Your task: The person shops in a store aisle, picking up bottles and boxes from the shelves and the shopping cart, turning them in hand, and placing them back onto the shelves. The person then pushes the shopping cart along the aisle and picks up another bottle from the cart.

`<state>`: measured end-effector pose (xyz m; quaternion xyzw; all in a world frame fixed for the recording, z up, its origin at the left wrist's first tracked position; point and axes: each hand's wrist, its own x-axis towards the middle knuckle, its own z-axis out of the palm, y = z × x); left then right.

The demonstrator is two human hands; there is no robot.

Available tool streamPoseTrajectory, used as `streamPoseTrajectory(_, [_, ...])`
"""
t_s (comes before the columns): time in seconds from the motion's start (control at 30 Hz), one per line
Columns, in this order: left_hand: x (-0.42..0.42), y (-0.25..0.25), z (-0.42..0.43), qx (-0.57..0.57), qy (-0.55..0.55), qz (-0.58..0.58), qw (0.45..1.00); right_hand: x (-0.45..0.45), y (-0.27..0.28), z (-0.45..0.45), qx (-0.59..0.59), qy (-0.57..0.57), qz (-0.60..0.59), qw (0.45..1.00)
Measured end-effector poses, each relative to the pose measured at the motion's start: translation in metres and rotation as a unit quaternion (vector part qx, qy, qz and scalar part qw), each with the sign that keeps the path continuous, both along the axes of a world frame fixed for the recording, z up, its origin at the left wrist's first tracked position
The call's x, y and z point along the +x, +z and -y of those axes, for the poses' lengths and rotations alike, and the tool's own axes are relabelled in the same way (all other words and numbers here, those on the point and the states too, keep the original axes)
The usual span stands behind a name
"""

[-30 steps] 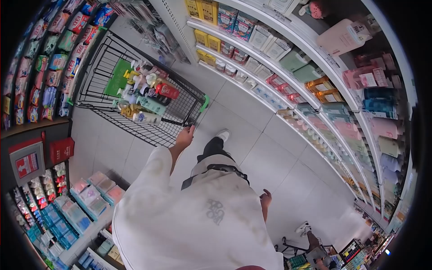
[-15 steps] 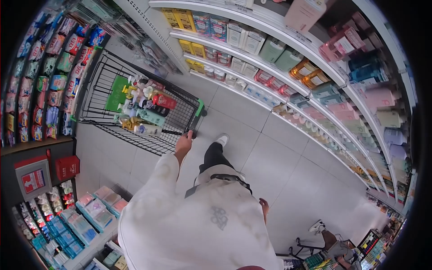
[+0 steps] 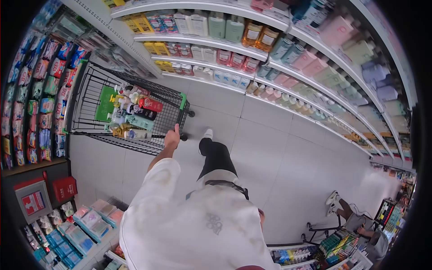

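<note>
My left hand [image 3: 172, 137] is closed on the near end of a black wire shopping cart [image 3: 168, 112], with the thumb pointing up. Inside the cart lies a pile of pump bottles and other bottles, among them a red bottle [image 3: 150, 104], a black one and a pale green one [image 3: 140, 122]. A green panel [image 3: 105, 103] shows at the cart's far end. My right hand [image 3: 261, 217] hangs low beside the white shirt, partly hidden by it, and its fingers cannot be made out.
Long white shelves [image 3: 265, 55] of bottles and boxes curve along the top and right. At left stands a rack of bagged goods [image 3: 45, 105], above a red box [image 3: 65, 188]. Another person [image 3: 366, 229] is beside a cart at lower right. Grey tiled floor [image 3: 270, 148] lies between.
The view has turned, so the shelves and cart have shifted left. My left hand stays on the cart. My right hand is more hidden by the shirt; the other person appears farther right.
</note>
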<state>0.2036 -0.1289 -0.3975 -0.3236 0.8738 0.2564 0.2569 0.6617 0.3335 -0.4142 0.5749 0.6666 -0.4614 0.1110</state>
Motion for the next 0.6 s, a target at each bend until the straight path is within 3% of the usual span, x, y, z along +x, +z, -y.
streamPoseTrajectory(0.1, [0.011,-0.004,-0.022,-0.013,-0.014,-0.009,1.000,0.025,-0.005,0.003,0.024,-0.016,0.033,0.999])
streamPoseTrajectory(0.2, [0.021,-0.005,-0.045,-0.010,-0.033,-0.013,0.999,0.100,-0.095,-0.001,0.065,0.047,0.065,0.995])
streamPoseTrajectory(0.33, [0.032,-0.012,-0.075,0.033,-0.008,-0.005,0.999,0.106,-0.105,0.017,0.113,0.018,0.024,0.993])
streamPoseTrajectory(0.6, [0.053,-0.031,-0.139,0.000,0.012,-0.050,0.999,0.097,-0.109,-0.028,-0.013,-0.086,0.020,0.996])
